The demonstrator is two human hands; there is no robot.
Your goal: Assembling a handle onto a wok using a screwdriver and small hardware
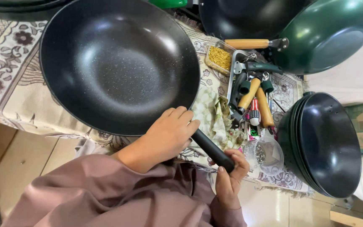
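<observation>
Big black wok (118, 63) on patterned cloth (9, 80), centre-left; left hand (169, 134) clasped on rim by handle joint; right hand (231, 176) wrapped round end of black handle (211, 149); stacked black woks (328, 145) right; tool tray (251, 90) between

Your large wok (118, 63) shows a matt, speckled non-stick lining and a smooth black plastic handle (213, 150). The far-right wok (328, 33) is glossy green enamel. Tool handles (257, 98) look varnished wood; the tablecloth (9, 75) is patterned woven cloth.
</observation>
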